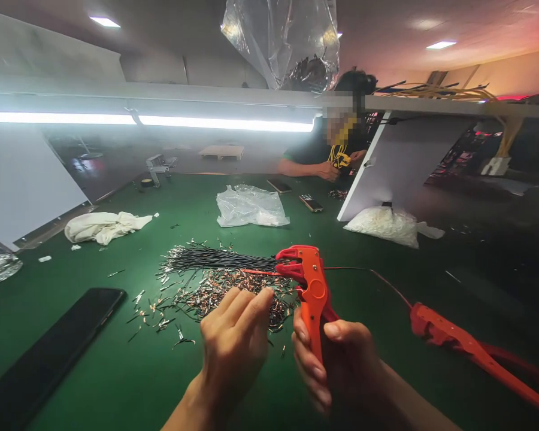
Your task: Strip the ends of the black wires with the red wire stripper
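Left hand (236, 335) is curled, contents can't be made out; orange wire stripper (315, 287) is gripped in right hand (363, 353), by black wires (224, 258). Stripping stage, seemingly; careful wire alignment's probably called for.

Both forearms reach in from the bottom edge. The left hand (236, 335) is raised, its back showing, fingers curled inward. The right hand (330, 359) is closed in a grip, thumb pointing left, fingers wrapped and stacked, knuckles bent.
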Demonstrator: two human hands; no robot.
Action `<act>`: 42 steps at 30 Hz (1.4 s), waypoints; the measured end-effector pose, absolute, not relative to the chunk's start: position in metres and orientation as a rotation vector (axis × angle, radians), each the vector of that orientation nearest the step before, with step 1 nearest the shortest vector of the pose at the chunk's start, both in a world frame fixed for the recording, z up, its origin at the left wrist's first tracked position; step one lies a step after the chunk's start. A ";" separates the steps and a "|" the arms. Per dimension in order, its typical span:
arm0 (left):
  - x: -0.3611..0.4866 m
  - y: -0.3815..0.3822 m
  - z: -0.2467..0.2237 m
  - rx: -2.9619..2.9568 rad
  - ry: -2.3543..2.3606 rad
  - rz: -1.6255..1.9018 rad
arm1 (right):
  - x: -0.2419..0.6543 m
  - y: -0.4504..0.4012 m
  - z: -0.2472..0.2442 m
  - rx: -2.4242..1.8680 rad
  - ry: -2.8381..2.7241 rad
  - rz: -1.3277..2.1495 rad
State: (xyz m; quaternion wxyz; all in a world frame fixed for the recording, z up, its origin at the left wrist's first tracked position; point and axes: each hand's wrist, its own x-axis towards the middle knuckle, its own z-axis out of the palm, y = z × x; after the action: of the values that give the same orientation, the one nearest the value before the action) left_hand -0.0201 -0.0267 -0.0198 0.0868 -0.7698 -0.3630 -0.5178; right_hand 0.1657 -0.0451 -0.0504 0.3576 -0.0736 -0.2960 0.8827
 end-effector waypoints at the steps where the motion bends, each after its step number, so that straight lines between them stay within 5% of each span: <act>1: -0.018 -0.028 -0.021 -2.297 -1.069 -1.549 | 0.166 -0.046 -0.051 -0.198 -0.762 2.309; 15: -0.011 -0.030 -0.033 -2.353 -1.142 -1.607 | 0.157 -0.054 -0.049 -0.108 -0.698 2.406; 19: -0.009 -0.036 -0.027 -2.510 -1.350 -1.735 | 0.156 -0.054 -0.044 -0.258 -0.762 2.183; 27: 0.000 -0.043 -0.028 -2.960 -1.554 -1.214 | 0.155 -0.047 -0.027 -0.561 -1.039 1.830; 42: -0.013 -0.036 -0.026 -3.147 -1.712 -1.319 | 0.165 -0.049 -0.022 -0.468 -0.907 1.944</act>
State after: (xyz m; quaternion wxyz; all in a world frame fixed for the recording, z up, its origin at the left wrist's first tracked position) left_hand -0.0130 -0.0357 -0.0257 -0.3315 -0.7777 -0.4232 -0.3259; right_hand 0.1653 -0.0487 -0.0224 0.4556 -0.1897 -0.3676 0.7882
